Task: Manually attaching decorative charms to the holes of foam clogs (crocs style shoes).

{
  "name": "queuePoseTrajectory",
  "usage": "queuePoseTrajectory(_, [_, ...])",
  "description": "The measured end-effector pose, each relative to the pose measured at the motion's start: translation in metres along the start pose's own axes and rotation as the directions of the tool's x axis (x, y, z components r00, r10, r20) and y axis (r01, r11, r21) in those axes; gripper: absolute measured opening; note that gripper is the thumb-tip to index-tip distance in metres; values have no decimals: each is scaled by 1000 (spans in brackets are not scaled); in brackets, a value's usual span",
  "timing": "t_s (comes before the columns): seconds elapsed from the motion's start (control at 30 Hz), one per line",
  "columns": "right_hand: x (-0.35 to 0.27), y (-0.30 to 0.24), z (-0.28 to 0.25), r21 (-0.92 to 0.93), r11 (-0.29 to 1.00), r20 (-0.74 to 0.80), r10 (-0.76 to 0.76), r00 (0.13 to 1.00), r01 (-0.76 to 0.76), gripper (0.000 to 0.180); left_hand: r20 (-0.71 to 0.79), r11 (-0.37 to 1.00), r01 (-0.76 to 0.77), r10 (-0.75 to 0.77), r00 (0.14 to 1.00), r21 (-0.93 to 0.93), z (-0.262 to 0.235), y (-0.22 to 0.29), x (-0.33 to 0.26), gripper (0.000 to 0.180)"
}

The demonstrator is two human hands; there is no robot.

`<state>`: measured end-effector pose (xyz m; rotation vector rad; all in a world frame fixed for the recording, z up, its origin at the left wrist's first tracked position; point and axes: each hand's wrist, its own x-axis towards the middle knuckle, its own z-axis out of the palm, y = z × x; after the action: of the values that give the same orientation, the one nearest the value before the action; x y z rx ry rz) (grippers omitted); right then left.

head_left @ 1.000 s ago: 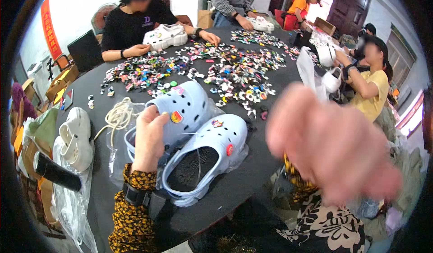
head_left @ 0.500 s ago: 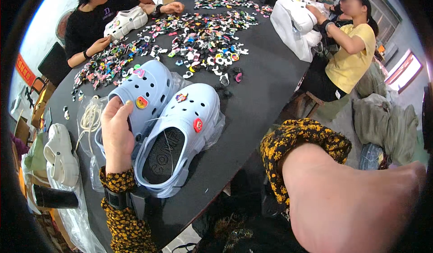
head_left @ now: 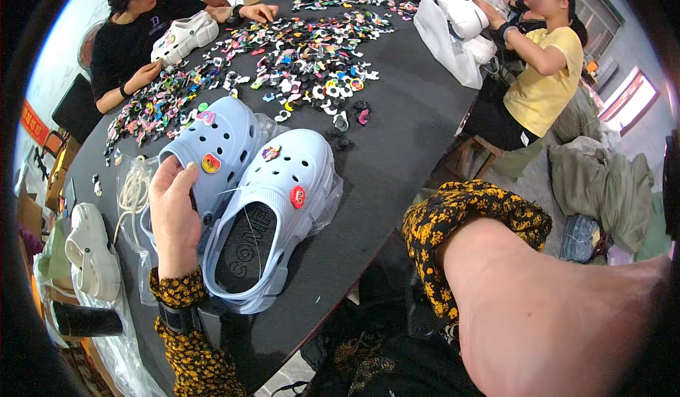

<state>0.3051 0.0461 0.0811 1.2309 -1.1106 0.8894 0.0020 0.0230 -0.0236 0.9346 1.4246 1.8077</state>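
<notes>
Two light blue clogs lie side by side on the table, a clear plastic bag (head_left: pixel 327 209) showing around the right one. My left hand (head_left: pixel 173 216) grips the left clog (head_left: pixel 219 131) at its opening, thumb on the upper's rim; its other fingers are partly hidden. Colourful charms sit on both uppers, among them a round red and yellow charm (head_left: pixel 211 163) and a red charm (head_left: pixel 297 197). A thin clear strand crosses the right clog (head_left: pixel 301 160). Raised close to the camera, my right arm (head_left: pixel 531 298) fills the lower right; its fingers do not show.
Piles of loose charms (head_left: pixel 312 64) cover the far table. A white clog (head_left: pixel 92 252), a coiled pale cord (head_left: pixel 134 191) and a black cylinder (head_left: pixel 88 320) are at the left. Co-workers handle a white clog (head_left: pixel 185 37) at far left and white clogs (head_left: pixel 457 14) at right.
The view has shifted slightly, so the table and clogs sit a little further left. My left hand keeps its grip on the left clog; my right arm stays raised.
</notes>
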Motion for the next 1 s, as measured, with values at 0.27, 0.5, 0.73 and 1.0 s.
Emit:
queuePoseTrajectory(0.27, [-3,-14,4,-188,982,-27,-8,1000,3,16,38,1000,9,-10,999,30,0,-2,2,32])
queuePoseTrajectory(0.5, [-3,-8,-3,-322,946,-46,-29,999,13,15,8,983,14,-16,1000,185,16,16,-7,10])
queuePoseTrajectory(0.73, [-69,-4,-64,-743,290,-152,805,574,-603,8,118,566,-142,79,990,812,-1,24,-7,29])
queuePoseTrajectory(1.0, [-157,-26,-94,-807,-100,-241,955,171,-582,35,267,756,-108,-91,959,646,4,42,-37,73])
